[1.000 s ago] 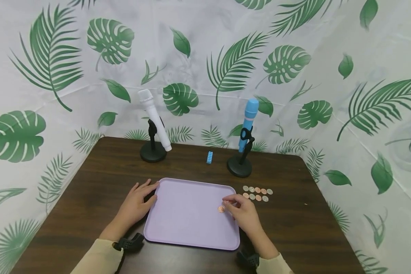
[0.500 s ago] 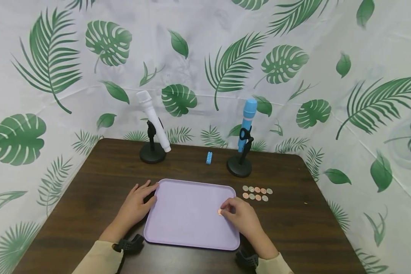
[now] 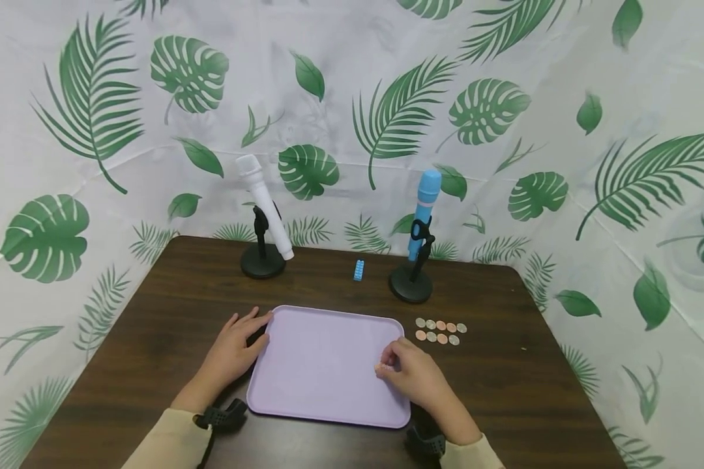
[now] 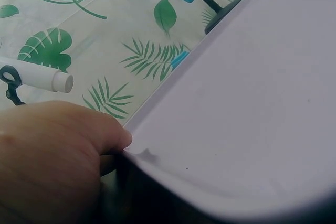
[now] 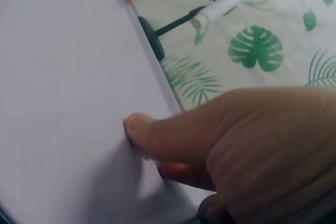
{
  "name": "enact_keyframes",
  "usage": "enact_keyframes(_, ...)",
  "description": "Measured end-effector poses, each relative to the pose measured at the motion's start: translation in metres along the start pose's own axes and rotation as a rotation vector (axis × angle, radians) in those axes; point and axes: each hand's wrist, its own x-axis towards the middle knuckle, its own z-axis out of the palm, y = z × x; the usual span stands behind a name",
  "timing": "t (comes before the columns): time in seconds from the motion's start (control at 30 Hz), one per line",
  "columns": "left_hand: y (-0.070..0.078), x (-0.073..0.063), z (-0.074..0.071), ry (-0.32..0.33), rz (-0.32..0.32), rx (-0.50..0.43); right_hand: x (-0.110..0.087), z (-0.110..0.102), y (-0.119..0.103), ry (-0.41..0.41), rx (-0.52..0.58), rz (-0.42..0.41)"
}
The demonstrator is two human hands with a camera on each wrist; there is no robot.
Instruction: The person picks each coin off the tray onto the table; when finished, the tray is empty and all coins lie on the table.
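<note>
A lilac tray (image 3: 322,365) lies on the dark wooden table. My left hand (image 3: 230,352) rests at its left rim, fingers stretched along the far left corner, with the thumb touching the edge in the left wrist view. Over the right part of the tray, my right hand (image 3: 412,372) pinches a copper-coloured coin (image 3: 379,368) between thumb and fingertips, close to the tray surface. Most of that coin is hidden by the fingers. Right of the tray, several copper and silver coins (image 3: 442,325) lie flat in two rows.
A white microphone (image 3: 265,205) leans in a black stand (image 3: 262,260) at the back left. Another black stand (image 3: 410,284) at the back right bears a blue microphone (image 3: 425,202). Between them lies a small blue ridged piece (image 3: 358,270). A leaf-patterned cloth (image 3: 340,78) hangs behind the table (image 3: 481,397).
My right hand has moved slightly toward me over the tray, and the coin in its fingers has turned so that less of its face shows. My left hand has stayed at the rim.
</note>
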Motion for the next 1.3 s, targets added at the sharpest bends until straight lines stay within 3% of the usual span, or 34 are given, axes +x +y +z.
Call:
enact_keyframes(0.13,-0.002,-0.001,0.001,-0.004,-0.003,0.004,0.003,0.003,0.010,0.029,0.127,-0.037)
enact_keyframes(0.27,-0.001,0.001,0.002,0.006,0.004,0.001,0.011,-0.004,0.031,0.275,0.252,-0.065)
enact_keyframes(0.37,0.000,0.002,0.002,0.011,0.013,-0.003,0.012,-0.024,0.054,0.491,0.295,0.039)
enact_keyframes(0.47,0.000,0.003,0.002,0.010,0.022,-0.006,0.007,-0.044,0.082,0.596,0.240,0.241)
enact_keyframes(0.6,-0.002,0.003,0.001,0.018,0.017,-0.004,0.001,-0.059,0.115,0.545,0.149,0.466)
enact_keyframes(0.7,-0.003,0.003,0.000,0.025,0.009,-0.005,-0.002,-0.064,0.128,0.437,0.159,0.539)
enact_keyframes(0.8,-0.003,0.003,-0.001,0.027,0.014,-0.003,-0.001,-0.065,0.131,0.383,0.161,0.552)
enact_keyframes(1.0,-0.001,0.002,-0.001,0.029,0.028,0.001,-0.002,-0.063,0.130,0.389,0.093,0.570)
enact_keyframes(1.13,-0.002,-0.003,0.001,0.007,0.013,-0.006,-0.008,-0.058,0.129,0.359,0.082,0.600)
enact_keyframes(1.3,-0.003,-0.004,0.004,0.027,0.029,-0.019,-0.011,-0.057,0.129,0.385,0.084,0.601)
